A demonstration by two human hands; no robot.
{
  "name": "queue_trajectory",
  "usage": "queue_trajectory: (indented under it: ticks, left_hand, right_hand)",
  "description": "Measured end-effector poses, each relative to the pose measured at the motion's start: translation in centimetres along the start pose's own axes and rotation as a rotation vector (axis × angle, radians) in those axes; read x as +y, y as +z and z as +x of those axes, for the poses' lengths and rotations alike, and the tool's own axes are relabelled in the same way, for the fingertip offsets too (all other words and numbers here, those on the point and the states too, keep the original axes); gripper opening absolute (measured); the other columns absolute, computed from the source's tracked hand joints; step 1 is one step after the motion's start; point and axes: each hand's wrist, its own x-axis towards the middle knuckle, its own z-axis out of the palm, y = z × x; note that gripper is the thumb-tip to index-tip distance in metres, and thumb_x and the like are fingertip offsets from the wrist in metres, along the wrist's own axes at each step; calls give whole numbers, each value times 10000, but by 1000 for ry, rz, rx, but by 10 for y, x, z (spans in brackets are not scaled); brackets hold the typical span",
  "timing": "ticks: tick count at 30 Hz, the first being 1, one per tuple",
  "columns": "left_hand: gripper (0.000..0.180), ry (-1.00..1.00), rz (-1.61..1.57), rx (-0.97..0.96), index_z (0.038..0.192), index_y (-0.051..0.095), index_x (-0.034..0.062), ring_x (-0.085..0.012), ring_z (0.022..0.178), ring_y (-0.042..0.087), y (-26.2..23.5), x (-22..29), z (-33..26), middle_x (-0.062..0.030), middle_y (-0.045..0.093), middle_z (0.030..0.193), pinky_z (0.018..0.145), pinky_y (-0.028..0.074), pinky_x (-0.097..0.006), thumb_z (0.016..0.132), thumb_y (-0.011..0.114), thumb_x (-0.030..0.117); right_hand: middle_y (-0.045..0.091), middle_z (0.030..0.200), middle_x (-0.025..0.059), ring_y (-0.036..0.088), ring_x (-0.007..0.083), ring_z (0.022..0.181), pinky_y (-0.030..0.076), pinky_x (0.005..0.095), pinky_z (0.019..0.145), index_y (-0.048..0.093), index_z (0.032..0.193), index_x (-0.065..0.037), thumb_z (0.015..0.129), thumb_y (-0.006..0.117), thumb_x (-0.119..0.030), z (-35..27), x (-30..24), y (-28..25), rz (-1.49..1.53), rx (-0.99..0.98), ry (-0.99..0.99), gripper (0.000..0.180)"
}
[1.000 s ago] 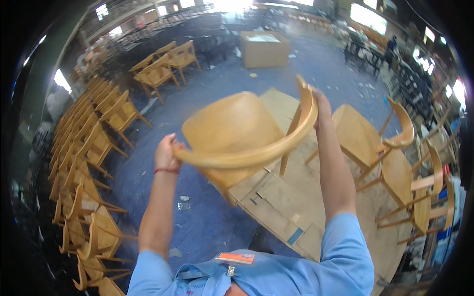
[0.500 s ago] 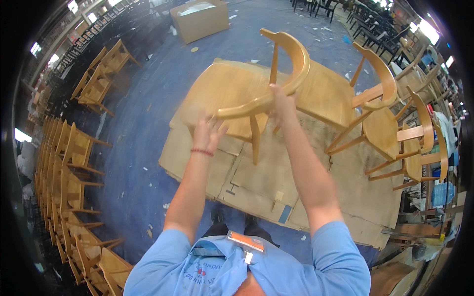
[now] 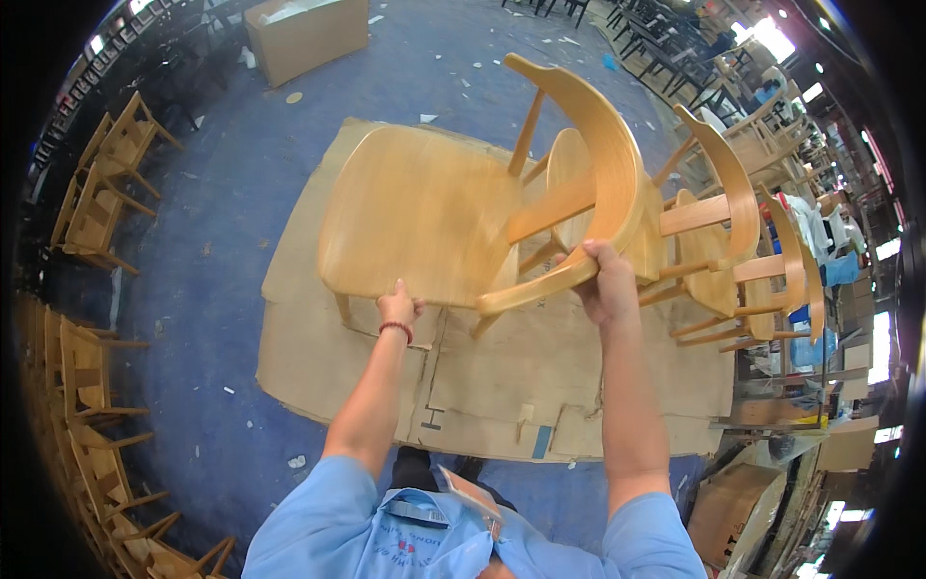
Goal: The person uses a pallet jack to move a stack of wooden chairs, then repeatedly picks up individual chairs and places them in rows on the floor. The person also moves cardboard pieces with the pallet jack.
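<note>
the right hand point(image 3: 606, 282) is clenched around the curved backrest rail of a light wooden chair point(image 3: 424, 222), while the left hand point(image 3: 397, 307) pinches the near edge of its seat. the chair hangs above flattened cardboard sheets point(image 3: 318, 357) on the blue floor point(image 3: 222, 193), seat toward the left, curved back toward the right and arching away from the person. more wooden chairs point(image 3: 733, 222) stand just right, and a closed cardboard box point(image 3: 307, 37), contents hidden, sits far off.
</note>
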Motion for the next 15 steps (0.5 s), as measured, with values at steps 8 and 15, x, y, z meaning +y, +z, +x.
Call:
queue_trajectory:
  ticks: [8,15]
  left_hand:
    - [300,16,-117,-242,1187,432,9,-251,772,612,81,52,86,-148,582,1057,613,535,-333,1000,410,242]
    - [414,-17,-70,-272,1275,353,-61,-303,903,633,128,91,101,-205,549,1129,697,568,-366,1001,403,245]
  right_hand:
    - [603,882,129,643,265,838,542,415,764,526,1037,-2,872,543,-218,117,-32,18,-39,-42,-37,273]
    - [630,939,127,654,250,822,567,387,753,524,1072,-9,879,520,-251,170,-47,31,-55,-77,-54,310]
